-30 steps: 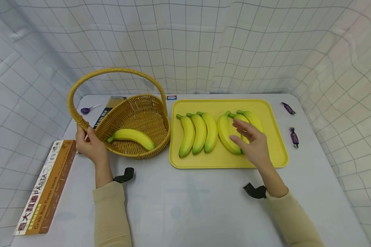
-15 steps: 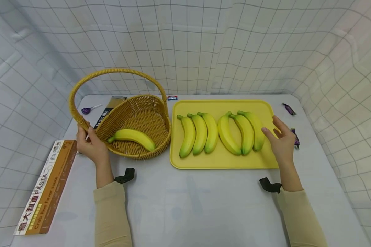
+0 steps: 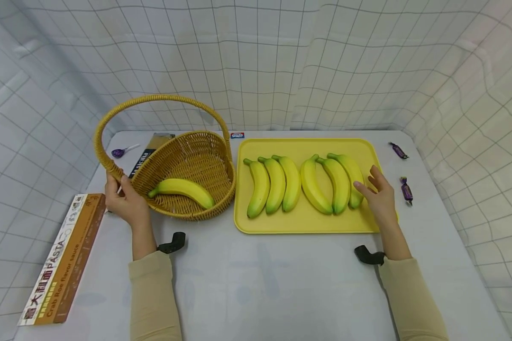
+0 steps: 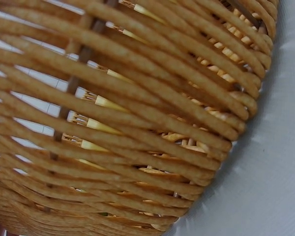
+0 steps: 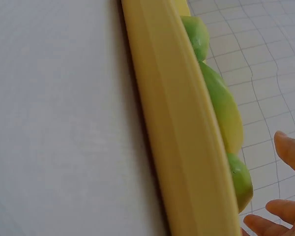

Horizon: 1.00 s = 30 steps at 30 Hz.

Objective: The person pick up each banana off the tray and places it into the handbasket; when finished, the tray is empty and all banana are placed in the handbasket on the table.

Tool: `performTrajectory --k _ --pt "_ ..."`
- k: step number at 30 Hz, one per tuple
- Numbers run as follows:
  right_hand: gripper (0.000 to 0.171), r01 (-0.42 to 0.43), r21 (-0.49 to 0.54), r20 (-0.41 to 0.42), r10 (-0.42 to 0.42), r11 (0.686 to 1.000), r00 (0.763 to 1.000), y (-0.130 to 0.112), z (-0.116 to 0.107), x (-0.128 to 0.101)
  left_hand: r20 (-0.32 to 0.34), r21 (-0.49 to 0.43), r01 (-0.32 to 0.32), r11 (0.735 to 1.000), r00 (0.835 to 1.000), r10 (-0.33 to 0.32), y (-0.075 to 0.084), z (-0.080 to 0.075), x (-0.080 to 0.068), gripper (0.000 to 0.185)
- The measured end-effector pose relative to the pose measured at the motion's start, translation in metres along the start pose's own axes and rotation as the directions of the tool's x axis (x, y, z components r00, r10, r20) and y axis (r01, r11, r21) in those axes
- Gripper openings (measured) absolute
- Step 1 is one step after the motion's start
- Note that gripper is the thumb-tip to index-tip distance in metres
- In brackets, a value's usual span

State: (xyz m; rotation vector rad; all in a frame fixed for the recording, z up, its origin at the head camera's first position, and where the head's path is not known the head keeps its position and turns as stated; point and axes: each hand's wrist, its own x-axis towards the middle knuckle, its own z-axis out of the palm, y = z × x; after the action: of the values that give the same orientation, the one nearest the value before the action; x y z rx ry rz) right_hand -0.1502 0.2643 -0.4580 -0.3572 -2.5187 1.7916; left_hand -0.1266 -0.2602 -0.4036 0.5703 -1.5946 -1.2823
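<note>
My left hand [image 3: 127, 199] grips the wicker basket [image 3: 187, 142] at its left side, where the tall handle meets the rim. One banana [image 3: 183, 188] lies inside the basket. In the left wrist view the basket's woven wall [image 4: 113, 98] fills most of the picture. My right hand [image 3: 379, 196] is above the right part of the yellow tray [image 3: 324, 225], fingers spread and holding nothing. Its thumb is close to the rightmost banana [image 3: 352, 177]. On the tray lie two groups of three bananas, left [image 3: 275, 184] and right [image 3: 333, 182]. The right wrist view shows the tray's edge [image 5: 182, 118] and green banana tips [image 5: 241, 179].
A pasta box [image 3: 64, 260] lies at the table's left. Behind the basket are a dark package [image 3: 142, 158] and a purple lollipop [image 3: 118, 153]. Two purple wrapped candies, one farther back [image 3: 398, 150] and one nearer [image 3: 406, 190], lie right of the tray. A small red-blue item [image 3: 237, 135] sits at the back edge.
My right hand has moved right from over the right group of bananas toward the tray's right edge, then slightly back left. The left hand, basket and bananas stay in place.
</note>
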Motion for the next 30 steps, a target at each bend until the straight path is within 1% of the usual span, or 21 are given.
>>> performTrajectory --k 4,6,8,12,19,20,25,30 --pt "0.083 -0.029 -0.009 0.010 0.029 1.000 1.000 0.002 0.001 0.001 -0.001 0.006 -0.002 1.000 1.000 0.002 0.001 0.000 0.000 0.027" --pt "0.083 -0.040 -0.015 0.013 0.041 0.999 0.999 0.004 0.002 0.002 -0.004 0.025 0.001 1.000 1.000 -0.001 -0.002 0.001 0.001 0.027" --pt "0.083 -0.044 -0.024 0.014 0.045 0.999 0.999 0.005 0.003 0.002 -0.008 0.041 0.005 0.999 1.000 -0.004 -0.010 0.001 0.003 0.027" --pt "0.081 -0.042 -0.035 0.007 0.043 0.998 0.999 0.008 0.004 0.003 -0.003 0.053 0.001 0.999 1.000 0.000 -0.032 0.000 0.011 0.027" --pt "0.078 -0.046 -0.060 -0.011 0.045 0.997 0.999 0.014 0.008 0.005 -0.001 0.045 -0.008 0.999 1.000 0.008 -0.037 0.001 0.013 0.028" --pt "0.078 -0.043 -0.063 -0.013 0.042 0.997 0.999 0.014 0.008 0.005 0.004 0.045 -0.011 0.999 1.000 0.011 -0.041 0.000 0.015 0.028" --pt "0.076 -0.033 -0.082 -0.023 0.031 0.996 0.999 0.014 0.010 0.005 0.023 0.028 0.003 1.000 1.000 -0.004 -0.040 -0.002 0.015 0.028" --pt "0.076 -0.032 -0.100 -0.017 0.031 0.994 0.999 0.015 0.012 0.005 0.031 0.016 -0.014 1.000 0.999 0.013 -0.040 -0.003 0.014 0.029"
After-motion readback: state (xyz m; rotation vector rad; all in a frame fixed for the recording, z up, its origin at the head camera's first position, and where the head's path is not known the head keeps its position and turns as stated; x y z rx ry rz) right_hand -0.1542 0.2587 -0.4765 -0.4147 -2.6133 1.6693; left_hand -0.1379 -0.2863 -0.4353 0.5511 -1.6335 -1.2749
